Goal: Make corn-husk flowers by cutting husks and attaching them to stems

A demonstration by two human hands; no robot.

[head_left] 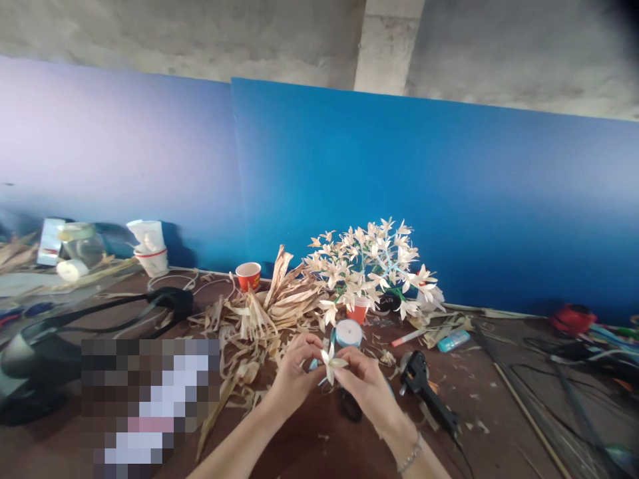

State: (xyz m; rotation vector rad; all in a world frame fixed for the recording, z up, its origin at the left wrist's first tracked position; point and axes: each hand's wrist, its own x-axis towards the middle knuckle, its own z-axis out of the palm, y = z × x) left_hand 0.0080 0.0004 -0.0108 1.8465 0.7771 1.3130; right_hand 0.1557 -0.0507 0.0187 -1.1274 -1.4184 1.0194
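Both my hands meet over the brown table, pinching a small cream husk flower between them. My left hand curls its fingers round the flower's left side. My right hand, with a bracelet at the wrist, pinches it from the right. Just behind the flower lies a roll of light blue tape. A pile of dried corn husks lies to the left. A bouquet of finished husk flowers stands behind, by a red cup.
A black glue gun lies right of my hands. Another red cup, stacked white cups, a glass jar, a blue lighter, a pen, black wires and a black bag sit around. A blue board backs the table.
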